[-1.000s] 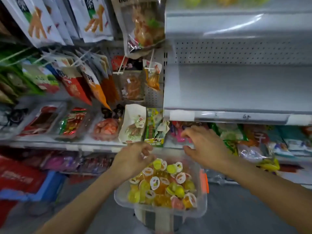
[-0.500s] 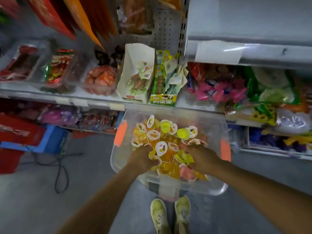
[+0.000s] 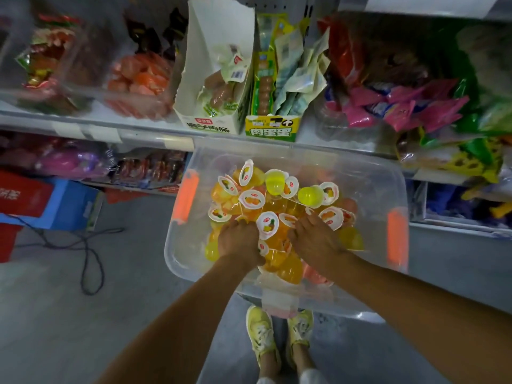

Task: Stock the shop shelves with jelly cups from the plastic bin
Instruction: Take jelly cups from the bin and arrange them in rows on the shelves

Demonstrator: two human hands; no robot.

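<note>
Clear plastic bin (image 3: 374,195) holds jelly cups (image 3: 277,206) heaped mid-bin. The left hand (image 3: 239,241) and right hand (image 3: 317,241) dig in toward its near edge, fingers buried (grip hidden). Overfull handfuls of slick cups could spill onto the floor (image 3: 69,314).

Jelly cups (image 3: 279,206) lie in the plastic bin (image 3: 360,173), before the shelf (image 3: 155,135), above two shoes (image 3: 260,332).

Head view, steeply downward, close above plastic bin (image 3: 368,173), facing shelves (image 3: 155,134)
</note>
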